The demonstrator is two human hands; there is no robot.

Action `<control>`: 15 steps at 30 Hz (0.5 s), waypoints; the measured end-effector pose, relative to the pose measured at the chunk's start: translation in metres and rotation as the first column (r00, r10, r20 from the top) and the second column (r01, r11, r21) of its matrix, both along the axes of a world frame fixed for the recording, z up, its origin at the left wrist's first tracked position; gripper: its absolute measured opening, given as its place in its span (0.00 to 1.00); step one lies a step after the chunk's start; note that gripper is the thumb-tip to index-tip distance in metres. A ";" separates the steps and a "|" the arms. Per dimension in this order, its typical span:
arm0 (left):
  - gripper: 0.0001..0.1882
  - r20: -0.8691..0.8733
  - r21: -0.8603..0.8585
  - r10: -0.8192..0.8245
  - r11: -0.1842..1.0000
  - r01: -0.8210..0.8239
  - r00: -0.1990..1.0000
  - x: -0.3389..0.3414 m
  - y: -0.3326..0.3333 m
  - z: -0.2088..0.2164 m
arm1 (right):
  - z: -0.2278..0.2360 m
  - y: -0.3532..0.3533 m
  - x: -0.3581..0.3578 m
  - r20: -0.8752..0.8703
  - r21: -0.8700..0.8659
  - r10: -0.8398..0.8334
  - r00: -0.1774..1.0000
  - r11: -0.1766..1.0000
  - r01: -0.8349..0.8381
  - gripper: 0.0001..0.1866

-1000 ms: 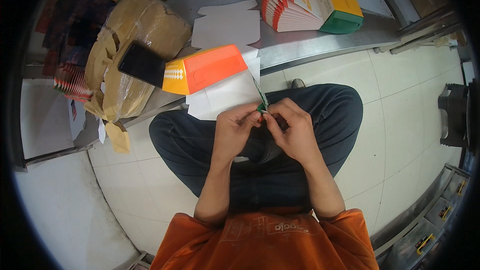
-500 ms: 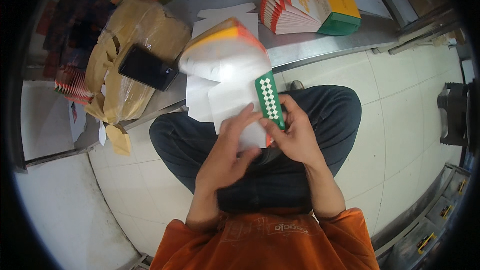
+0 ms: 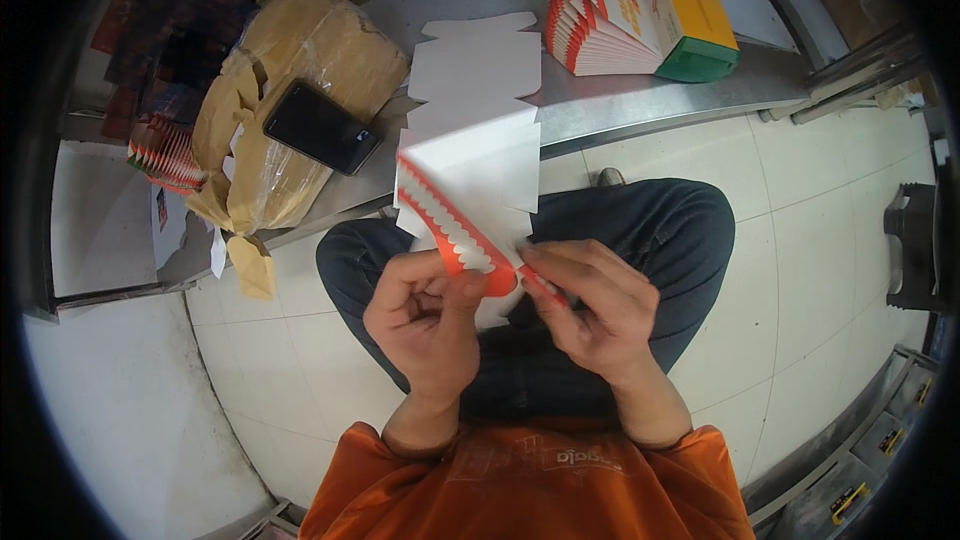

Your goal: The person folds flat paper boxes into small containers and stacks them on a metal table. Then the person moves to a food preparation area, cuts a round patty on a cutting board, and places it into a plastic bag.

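Above my lap I hold a printed carton [image 3: 446,223], with a red strip and a white scalloped edge showing, tilted with its long edge slanting away to the upper left. My left hand [image 3: 428,315] pinches its near corner between thumb and fingers. At the other side of that corner, my right hand [image 3: 598,302] grips a narrow red edge, its fingers pressed together. Under and beyond the held carton lie flat white carton blanks [image 3: 474,65] with cut flaps, reaching from the metal table over its front edge toward my knees.
A black phone [image 3: 320,128] lies on a brown paper-wrapped bundle [image 3: 350,45] at left. Fanned folded cartons [image 3: 600,32] and a yellow-and-green box end [image 3: 697,32] stand at back right on the metal table [image 3: 640,98]. A dark plastic stool or crate [image 3: 912,245] is at far right.
The carton has turned: the green panel with white diamonds no longer shows, and the red scalloped edge does. My left hand has closed on its near corner. The view has shifted slightly.
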State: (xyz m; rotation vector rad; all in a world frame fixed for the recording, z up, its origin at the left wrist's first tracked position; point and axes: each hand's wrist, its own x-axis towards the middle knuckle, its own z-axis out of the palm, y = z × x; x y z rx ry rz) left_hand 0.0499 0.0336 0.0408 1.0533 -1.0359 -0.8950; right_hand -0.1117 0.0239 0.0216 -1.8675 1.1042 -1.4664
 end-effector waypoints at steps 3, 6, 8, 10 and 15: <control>0.14 0.211 -0.056 0.065 0.997 -0.055 0.975 -0.008 0.003 -0.002 | 0.008 0.002 -0.002 0.078 -0.040 -0.065 0.995 0.997 0.068 0.08; 0.13 0.190 -0.150 0.124 0.984 -0.096 0.974 -0.019 -0.002 -0.008 | 0.016 0.003 0.001 0.050 -0.040 -0.093 0.994 0.995 0.095 0.08; 0.12 0.477 -0.216 0.148 0.975 -0.048 0.866 -0.013 0.003 -0.016 | 0.019 0.004 0.002 0.100 0.060 -0.106 0.989 0.993 0.101 0.09; 0.10 0.626 -0.194 0.118 0.981 0.008 0.771 -0.009 0.004 -0.016 | 0.018 0.004 0.001 0.120 0.135 -0.115 0.986 0.986 0.099 0.09; 0.09 0.646 -0.071 -0.042 0.991 0.114 0.762 -0.002 0.001 -0.011 | 0.013 0.006 -0.003 0.107 0.226 -0.119 0.987 0.970 0.092 0.09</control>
